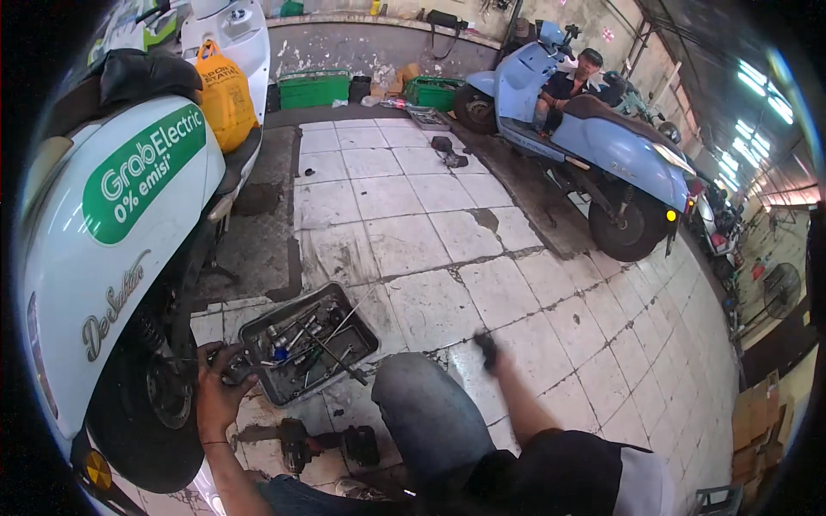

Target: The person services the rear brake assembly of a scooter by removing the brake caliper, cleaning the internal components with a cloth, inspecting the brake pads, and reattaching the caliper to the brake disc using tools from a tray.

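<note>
My left hand (220, 391) is beside the rear wheel (129, 413) of a white scooter (142, 206). Its fingers curl around a small grey metal part (238, 366) whose kind I cannot make out. Close by, a grey tray (372, 342) holds wrenches, sockets and other hand tools. A red and black cordless power tool (295, 445) lies on the tiles just below the tray. Out to the right, my right hand (488, 353) is over the floor, dark and smeared by motion. Whether it holds anything does not show.
My bent knee (422, 404) is between both arms. A yellow bag (225, 99) hangs on the white scooter. Across the tiled floor stands a blue scooter (594, 150), with a person (575, 86) behind it. Green crates (314, 89) line the back wall; cardboard (755, 413) leans at right.
</note>
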`<control>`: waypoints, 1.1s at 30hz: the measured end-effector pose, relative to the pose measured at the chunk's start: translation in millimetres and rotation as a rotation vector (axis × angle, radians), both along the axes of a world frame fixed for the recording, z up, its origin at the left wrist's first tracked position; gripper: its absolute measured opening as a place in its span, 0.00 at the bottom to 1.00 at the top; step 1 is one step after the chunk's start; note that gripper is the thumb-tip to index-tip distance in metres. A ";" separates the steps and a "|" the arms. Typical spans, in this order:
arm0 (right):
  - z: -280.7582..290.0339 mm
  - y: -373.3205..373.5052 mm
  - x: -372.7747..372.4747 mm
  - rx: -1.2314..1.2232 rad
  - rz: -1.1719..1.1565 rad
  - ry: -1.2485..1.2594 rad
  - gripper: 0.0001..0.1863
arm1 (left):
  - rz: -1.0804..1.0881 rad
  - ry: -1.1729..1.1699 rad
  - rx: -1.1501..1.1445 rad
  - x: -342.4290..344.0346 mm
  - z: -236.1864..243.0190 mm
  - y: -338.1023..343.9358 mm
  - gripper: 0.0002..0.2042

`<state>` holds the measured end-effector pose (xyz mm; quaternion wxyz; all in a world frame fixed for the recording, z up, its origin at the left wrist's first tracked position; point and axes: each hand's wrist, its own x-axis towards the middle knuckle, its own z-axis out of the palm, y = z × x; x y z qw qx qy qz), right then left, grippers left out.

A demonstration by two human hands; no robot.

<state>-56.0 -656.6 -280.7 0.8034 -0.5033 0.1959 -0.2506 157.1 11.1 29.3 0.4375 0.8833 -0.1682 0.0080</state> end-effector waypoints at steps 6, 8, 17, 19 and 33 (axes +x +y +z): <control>419.1 -49.1 147.8 -0.416 -0.323 0.060 0.38 | 0.073 -0.203 0.107 -11.4 -3.5 30.5 0.29; 409.0 -27.8 165.4 -0.575 -0.473 0.283 0.44 | 0.115 -0.130 0.089 -11.7 -1.0 28.1 0.30; 238.8 60.7 138.5 -0.278 -0.118 0.563 0.22 | 0.058 -0.133 0.070 -8.8 13.4 18.5 0.30; 219.8 74.8 119.8 -0.293 0.007 0.656 0.26 | 0.026 -0.168 0.048 -6.4 6.1 17.7 0.30; 586.2 229.4 -21.3 -0.996 1.455 0.345 0.17 | 0.025 -0.302 0.088 3.4 -12.4 8.5 0.30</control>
